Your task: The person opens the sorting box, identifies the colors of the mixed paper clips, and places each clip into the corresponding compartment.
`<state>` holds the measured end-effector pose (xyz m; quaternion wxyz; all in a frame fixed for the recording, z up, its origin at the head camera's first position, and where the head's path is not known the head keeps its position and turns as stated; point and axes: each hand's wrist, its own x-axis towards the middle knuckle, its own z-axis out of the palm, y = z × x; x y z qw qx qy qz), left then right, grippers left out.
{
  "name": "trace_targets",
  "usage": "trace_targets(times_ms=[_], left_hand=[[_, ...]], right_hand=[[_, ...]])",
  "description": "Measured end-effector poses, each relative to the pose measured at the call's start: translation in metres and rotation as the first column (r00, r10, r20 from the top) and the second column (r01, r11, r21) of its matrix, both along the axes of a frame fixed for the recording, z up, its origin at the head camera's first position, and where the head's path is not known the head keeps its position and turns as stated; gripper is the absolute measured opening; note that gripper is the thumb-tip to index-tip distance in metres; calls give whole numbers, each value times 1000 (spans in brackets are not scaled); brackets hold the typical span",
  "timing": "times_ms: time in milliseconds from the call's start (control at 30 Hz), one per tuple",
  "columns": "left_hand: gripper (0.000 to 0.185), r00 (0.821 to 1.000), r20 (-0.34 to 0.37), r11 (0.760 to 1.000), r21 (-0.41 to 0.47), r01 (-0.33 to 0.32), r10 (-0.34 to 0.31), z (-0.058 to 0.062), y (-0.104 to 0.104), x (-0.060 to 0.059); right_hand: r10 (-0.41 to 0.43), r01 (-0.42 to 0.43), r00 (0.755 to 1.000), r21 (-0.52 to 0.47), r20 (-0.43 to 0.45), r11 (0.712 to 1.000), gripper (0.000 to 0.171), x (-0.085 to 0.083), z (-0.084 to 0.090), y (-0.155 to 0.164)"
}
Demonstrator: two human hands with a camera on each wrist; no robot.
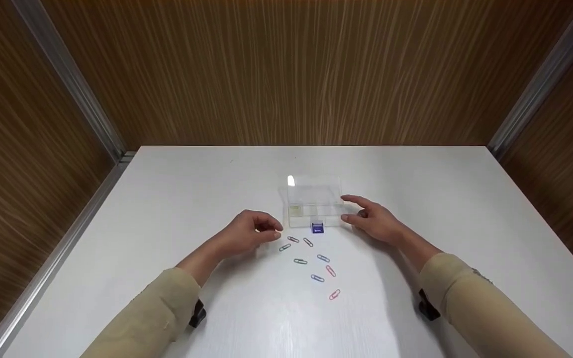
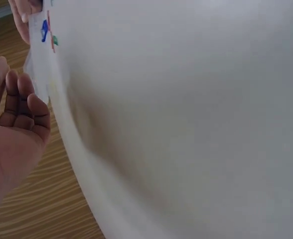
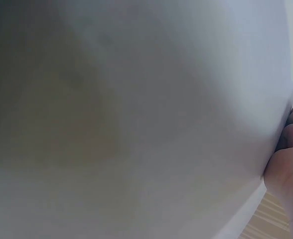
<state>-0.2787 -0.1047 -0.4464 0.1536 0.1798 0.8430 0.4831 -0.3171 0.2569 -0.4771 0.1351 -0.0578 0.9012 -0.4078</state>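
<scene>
a: where do things stand?

b: the clear plastic box [image 1: 314,201] sits open near the middle of the white table [image 1: 167,199], its lid tipped up at the back. the right hand [image 1: 373,219] is at the box's right edge, index finger and thumb loosely spread beside the wall. i can't tell if they touch it. they hold nothing.

a: and the other one?

b: the left hand [image 1: 249,231] hovers just left of the box, fingers curled inward toward the thumb. whether it pinches a clip i cannot tell; the fingertips hide it.

a: the clips?

b: coloured paper clips [image 1: 311,261] lie scattered in front of the box, between the two hands: pink, blue, green, all flat and apart from each other. a small blue block [image 1: 317,227] sits touching the box's front edge.

a: how would you do this well?

b: i'd judge it best to steady the box with the right hand so it doesn't slide, and take one clip at a time with fingertip and thumb. thin wire lies flat on a smooth top, so drag it a little to lift an end.
</scene>
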Motion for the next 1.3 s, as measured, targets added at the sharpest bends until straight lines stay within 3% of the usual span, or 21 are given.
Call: trace_targets(times_ms=[267, 633, 1000, 1300], left_hand=[[17, 998, 16, 998, 1, 67, -67, -13, -5, -4], [18, 994, 51, 994, -35, 99, -97, -15, 2, -10], [17, 986, 16, 984, -60, 168, -167, -20, 2, -12], [17, 986, -4, 982, -94, 167, -168, -22, 3, -11]], right_hand=[[6, -6, 1000, 11, -8, 1000, 70, -1, 0, 0], [10, -10, 1000, -21, -22, 1000, 70, -1, -1, 0], [9, -9, 1000, -22, -13, 1000, 69, -2, -1, 0], [3, -3, 1000, -17, 12, 1000, 70, -2, -1, 0]])
